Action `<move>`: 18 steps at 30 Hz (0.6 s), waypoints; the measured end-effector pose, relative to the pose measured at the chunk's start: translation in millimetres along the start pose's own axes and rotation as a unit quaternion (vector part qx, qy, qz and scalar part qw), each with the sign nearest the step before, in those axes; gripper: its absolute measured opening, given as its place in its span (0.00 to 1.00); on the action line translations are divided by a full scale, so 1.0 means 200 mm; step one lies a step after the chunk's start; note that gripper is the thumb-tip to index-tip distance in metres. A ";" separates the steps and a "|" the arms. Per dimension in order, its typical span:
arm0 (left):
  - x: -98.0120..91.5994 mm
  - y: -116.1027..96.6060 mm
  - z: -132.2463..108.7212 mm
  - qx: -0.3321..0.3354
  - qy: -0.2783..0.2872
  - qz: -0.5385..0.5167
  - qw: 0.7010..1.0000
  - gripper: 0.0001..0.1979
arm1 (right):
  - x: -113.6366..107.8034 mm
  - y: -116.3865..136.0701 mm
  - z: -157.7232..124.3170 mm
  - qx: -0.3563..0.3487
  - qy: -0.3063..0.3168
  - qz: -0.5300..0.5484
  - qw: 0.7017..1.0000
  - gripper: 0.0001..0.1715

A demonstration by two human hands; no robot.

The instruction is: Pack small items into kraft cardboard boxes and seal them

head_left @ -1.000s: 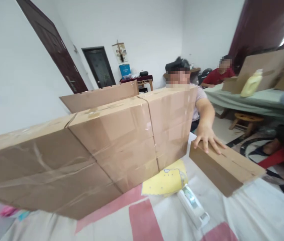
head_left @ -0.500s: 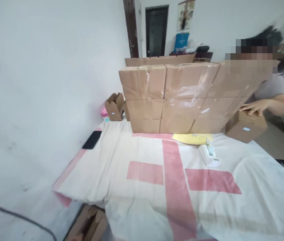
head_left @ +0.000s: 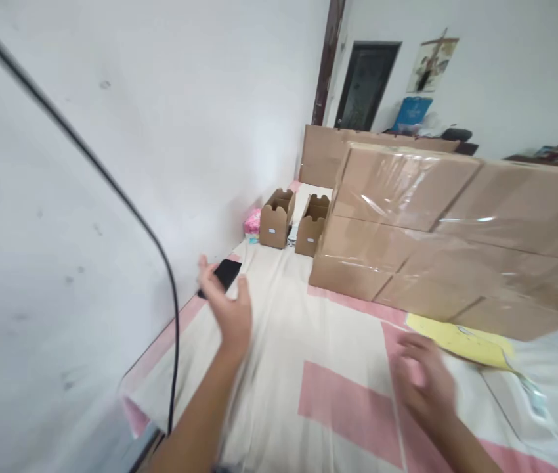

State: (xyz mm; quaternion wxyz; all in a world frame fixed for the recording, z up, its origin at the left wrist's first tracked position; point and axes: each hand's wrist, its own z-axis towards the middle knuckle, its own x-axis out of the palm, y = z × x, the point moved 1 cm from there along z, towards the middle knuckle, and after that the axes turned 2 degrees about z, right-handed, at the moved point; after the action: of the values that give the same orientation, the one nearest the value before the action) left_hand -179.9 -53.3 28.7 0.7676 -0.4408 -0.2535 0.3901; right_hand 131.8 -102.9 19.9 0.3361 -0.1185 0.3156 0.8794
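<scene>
Over the cloth-covered surface, my left hand (head_left: 230, 312) reaches forward with thumb and fingers apart, holding nothing. A black phone (head_left: 228, 270) lies flat just beyond it, partly covered by the fingers; whether they touch it I cannot tell. My right hand (head_left: 427, 381) is smeared by motion above the cloth, its fingers curved, with a gap to the thumb and nothing in it. Beside that hand are a yellow sheet (head_left: 461, 338) and a white device (head_left: 520, 404) at the right.
A wrapped stack of cardboard boxes (head_left: 407, 243) fills the right back. Two open cardboard boxes (head_left: 275, 226) and a pink package (head_left: 253, 222) stand near the wall. A black cable (head_left: 126, 203) hangs across the left. The cloth (head_left: 279, 355) has pink blocks.
Both my hands have come into view over the cloth. The view has turned left, so the boxes and phone appear further right. The other person is out of sight.
</scene>
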 end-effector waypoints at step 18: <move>0.98 1.20 0.70 -0.102 0.027 0.157 0.982 0.09 | 2.08 -0.52 0.67 0.122 0.071 0.196 0.970 0.45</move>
State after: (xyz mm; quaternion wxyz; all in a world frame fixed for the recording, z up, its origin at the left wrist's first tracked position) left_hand -261.9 248.5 -105.6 0.6546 -0.5613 -0.1990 0.4657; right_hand -108.2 256.5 -100.0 0.1457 -0.0742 0.4601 0.8727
